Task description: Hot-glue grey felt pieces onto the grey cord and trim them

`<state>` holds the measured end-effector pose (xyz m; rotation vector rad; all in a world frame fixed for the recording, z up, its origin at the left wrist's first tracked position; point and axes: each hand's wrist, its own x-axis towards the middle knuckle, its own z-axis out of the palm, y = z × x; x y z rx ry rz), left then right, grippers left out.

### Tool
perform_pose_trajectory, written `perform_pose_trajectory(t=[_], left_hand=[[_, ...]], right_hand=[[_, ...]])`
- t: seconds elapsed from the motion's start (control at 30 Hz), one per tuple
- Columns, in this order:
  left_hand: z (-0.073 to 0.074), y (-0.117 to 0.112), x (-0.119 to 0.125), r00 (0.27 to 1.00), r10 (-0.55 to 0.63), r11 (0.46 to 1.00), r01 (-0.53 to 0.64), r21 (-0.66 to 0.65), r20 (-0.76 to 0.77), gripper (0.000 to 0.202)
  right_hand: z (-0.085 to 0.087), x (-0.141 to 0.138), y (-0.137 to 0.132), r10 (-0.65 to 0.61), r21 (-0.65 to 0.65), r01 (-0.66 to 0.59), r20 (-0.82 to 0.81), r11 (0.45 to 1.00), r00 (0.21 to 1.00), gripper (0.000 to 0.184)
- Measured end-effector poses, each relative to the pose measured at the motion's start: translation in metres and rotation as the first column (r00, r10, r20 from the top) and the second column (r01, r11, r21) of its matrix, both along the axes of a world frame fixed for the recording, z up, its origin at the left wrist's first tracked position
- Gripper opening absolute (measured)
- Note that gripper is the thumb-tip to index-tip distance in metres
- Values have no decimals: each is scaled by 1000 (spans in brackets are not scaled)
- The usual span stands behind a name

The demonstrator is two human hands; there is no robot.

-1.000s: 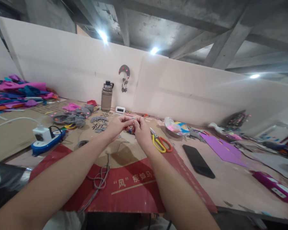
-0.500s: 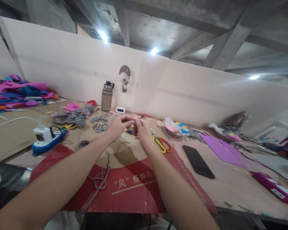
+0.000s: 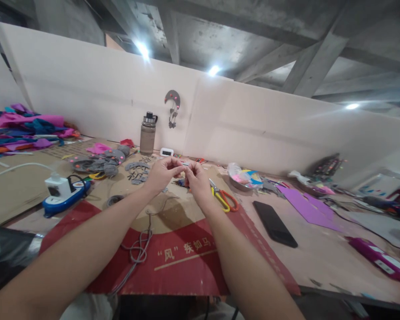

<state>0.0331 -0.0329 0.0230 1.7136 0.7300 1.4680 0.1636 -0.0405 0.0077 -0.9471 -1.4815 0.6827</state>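
My left hand and my right hand meet above the middle of the cardboard mat, fingertips pinched together. Something small and greyish shows between them, too small to name. Just right of my right hand lie scissors with yellow and orange handles. Left of my left hand are grey felt pieces and little dark strips. A grey cord lies loosely looped on the red part of the cardboard mat, below my hands.
A bottle and a small white digital clock stand by the back board. On the left is a blue power strip with a white plug. A black phone, purple felt and a bowl lie to the right.
Both hands stay together in nearly the same spot. My right fingers have curled in a little more, and a small greyish bit now shows between the fingertips.
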Motion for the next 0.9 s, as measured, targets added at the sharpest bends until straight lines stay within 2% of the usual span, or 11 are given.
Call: perform_pose_trajectory(t=[0.13,0.23,0.33,0.4,0.47,0.57,0.67,0.77,0.9], left_hand=[[-3,5,0,998,-54,998,54,-38,-8,28],[-2,8,-4,990,-114,992,109,-64,-78,27],[0,9,-7,975,-153,987,142,-75,-164,25],[-1,9,-7,973,-160,986,150,-75,-169,25],[-3,8,-3,976,-201,976,192,-104,-83,26],[-8,7,3,926,-335,908,367,-201,175,27],[-9,9,4,865,-352,853,454,-257,359,26],[-8,12,2,850,-306,855,443,-269,429,22],[-9,14,2,879,-285,886,394,-245,382,19]], right_hand=[[-4,2,2,-55,58,52,64,997,996,24],[-8,3,5,-90,71,83,104,994,991,20],[-11,2,7,-59,33,57,76,998,995,19],[-11,0,7,10,-18,-10,-9,1000,1000,20],[-9,-2,6,115,-66,-125,-134,990,984,22],[-5,-5,3,256,-96,-298,-308,950,916,23],[-1,-4,2,276,-112,-363,-460,925,844,25],[2,-2,2,260,-116,-389,-567,914,781,20],[6,-1,2,300,-102,-431,-577,896,760,7]])
